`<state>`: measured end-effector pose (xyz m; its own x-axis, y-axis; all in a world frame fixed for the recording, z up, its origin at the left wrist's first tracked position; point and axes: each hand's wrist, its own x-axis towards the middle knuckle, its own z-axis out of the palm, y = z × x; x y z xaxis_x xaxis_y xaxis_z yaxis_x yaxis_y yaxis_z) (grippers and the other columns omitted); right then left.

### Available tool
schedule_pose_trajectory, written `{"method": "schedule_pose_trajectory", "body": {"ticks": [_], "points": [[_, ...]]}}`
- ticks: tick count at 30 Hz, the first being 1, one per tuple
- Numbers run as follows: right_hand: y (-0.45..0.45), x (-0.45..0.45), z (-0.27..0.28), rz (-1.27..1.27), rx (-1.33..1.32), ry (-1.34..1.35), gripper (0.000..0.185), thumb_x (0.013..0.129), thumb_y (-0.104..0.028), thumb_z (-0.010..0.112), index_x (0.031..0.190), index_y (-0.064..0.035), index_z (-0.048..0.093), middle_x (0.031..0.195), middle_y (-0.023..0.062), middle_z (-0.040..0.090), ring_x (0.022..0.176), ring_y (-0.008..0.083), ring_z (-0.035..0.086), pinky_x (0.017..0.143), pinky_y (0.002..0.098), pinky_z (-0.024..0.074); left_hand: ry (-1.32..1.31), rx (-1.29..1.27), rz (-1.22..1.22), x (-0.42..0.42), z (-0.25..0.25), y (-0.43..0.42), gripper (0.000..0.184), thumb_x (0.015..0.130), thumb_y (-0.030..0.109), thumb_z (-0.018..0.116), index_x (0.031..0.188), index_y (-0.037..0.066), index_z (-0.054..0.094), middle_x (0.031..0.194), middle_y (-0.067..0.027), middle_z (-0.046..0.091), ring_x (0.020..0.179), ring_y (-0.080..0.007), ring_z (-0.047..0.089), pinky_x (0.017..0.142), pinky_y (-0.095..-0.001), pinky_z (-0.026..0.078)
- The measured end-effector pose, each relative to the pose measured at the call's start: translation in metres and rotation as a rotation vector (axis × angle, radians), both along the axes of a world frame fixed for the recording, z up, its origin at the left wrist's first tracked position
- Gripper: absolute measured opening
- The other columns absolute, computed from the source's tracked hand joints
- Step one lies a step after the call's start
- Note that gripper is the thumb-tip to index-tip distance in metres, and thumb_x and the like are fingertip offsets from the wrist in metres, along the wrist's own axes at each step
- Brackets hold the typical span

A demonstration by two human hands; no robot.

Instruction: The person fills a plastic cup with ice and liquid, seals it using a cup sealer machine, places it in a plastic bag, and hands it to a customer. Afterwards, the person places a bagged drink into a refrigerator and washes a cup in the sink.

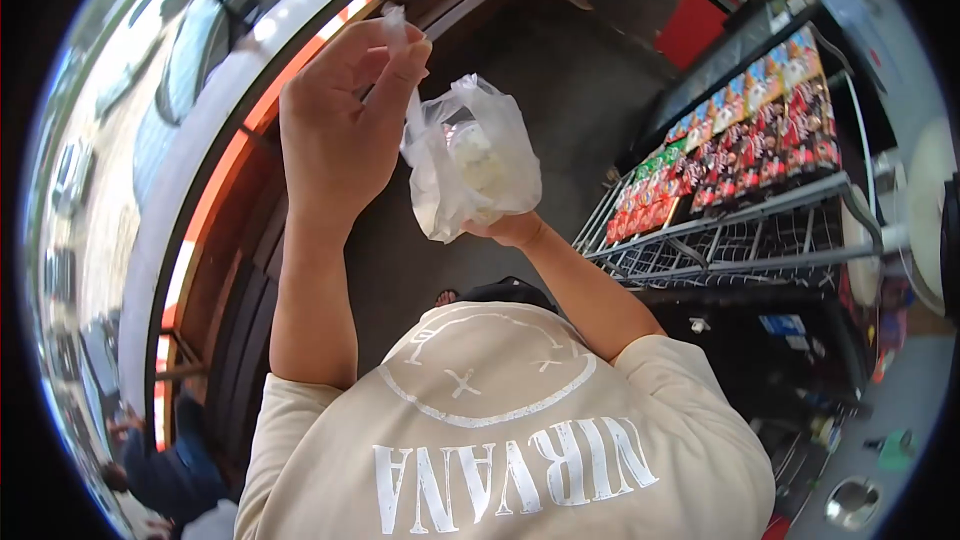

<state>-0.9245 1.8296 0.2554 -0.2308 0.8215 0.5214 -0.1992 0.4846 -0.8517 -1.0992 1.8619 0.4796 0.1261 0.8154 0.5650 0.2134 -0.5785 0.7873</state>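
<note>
A white translucent plastic bag (478, 165) hangs in front of my chest with something pale inside that I cannot make out. One stretched handle of it runs up to my left hand (350, 110), where thumb and fingers pinch the plastic. Under the bag's lower right side is my right hand (512, 228), its fingers mostly hidden behind the plastic, supporting the bag from below.
To the right, a wire rack (740, 230) holds rows of colourful packets (760, 130). A wooden ledge (225, 285) with an orange edge runs along the left. A person in dark clothes (180, 470) is at the lower left. A red cabinet (690, 20) stands at the top.
</note>
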Motion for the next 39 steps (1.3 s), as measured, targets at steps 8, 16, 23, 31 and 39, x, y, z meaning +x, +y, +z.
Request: {"method": "schedule_pose_trajectory", "body": {"ticks": [8, 16, 23, 31, 39], "points": [[-0.027, 0.021, 0.034, -0.047, -0.24, 0.534, 0.09, 0.072, -0.005, 0.087, 0.15, -0.0127, 0.044, 0.142, 0.0051, 0.056, 0.134, 0.024, 0.052, 0.113, 0.0434, 0.0436, 0.315, 0.001, -0.542, 0.046, 0.012, 0.034, 0.016, 0.091, 0.008, 0.071, 0.105, 0.002, 0.07, 0.094, -0.0052, 0.076, 0.095, -0.015, 0.073, 0.085, -0.0301, 0.054], [-0.068, 0.059, 0.057, -0.179, -0.217, 0.613, 0.08, 0.082, -0.025, 0.083, 0.15, -0.0089, 0.042, 0.139, 0.0085, 0.057, 0.129, 0.0237, 0.057, 0.107, 0.0436, 0.0505, 0.285, -0.112, -0.885, 0.111, -0.023, 0.036, 0.032, 0.094, 0.018, 0.071, 0.12, 0.001, 0.068, 0.109, -0.0065, 0.073, 0.098, -0.0115, 0.068, 0.078, -0.028, 0.053], [-0.107, 0.085, 0.082, -0.568, -0.251, 0.644, 0.067, 0.097, -0.046, 0.066, 0.147, -0.0073, 0.045, 0.138, 0.0074, 0.055, 0.128, 0.0196, 0.055, 0.11, 0.0384, 0.045, -0.008, -0.268, -1.147, 0.153, -0.087, -0.031, 0.105, 0.069, 0.022, 0.095, 0.152, 0.0, 0.033, 0.139, -0.0136, 0.053, 0.132, -0.025, 0.051, 0.112, -0.0395, 0.04], [-0.221, 0.166, 0.169, -1.142, -0.191, -0.315, 0.053, 0.099, -0.046, 0.058, 0.137, -0.0087, 0.056, 0.136, 0.0091, 0.059, 0.126, 0.0228, 0.056, 0.106, 0.0378, 0.0408, -0.398, -1.084, -1.236, 0.187, -0.14, -0.065, 0.065, 0.087, 0.018, 0.072, 0.144, 0.002, 0.043, 0.127, -0.0124, 0.06, 0.117, -0.0261, 0.062, 0.1, -0.0441, 0.054], [-0.304, 0.323, 0.181, -2.157, -0.161, -1.321, 0.043, 0.073, -0.039, 0.082, 0.094, -0.0118, 0.056, 0.092, 0.0037, 0.057, 0.091, 0.0251, 0.059, 0.083, 0.045, 0.038, -0.49, -1.16, -1.338, 0.184, -0.173, -0.075, 0.071, 0.084, 0.024, 0.078, 0.143, 0.004, 0.044, 0.127, -0.0115, 0.061, 0.115, -0.0278, 0.064, 0.1, -0.0453, 0.054]]}}
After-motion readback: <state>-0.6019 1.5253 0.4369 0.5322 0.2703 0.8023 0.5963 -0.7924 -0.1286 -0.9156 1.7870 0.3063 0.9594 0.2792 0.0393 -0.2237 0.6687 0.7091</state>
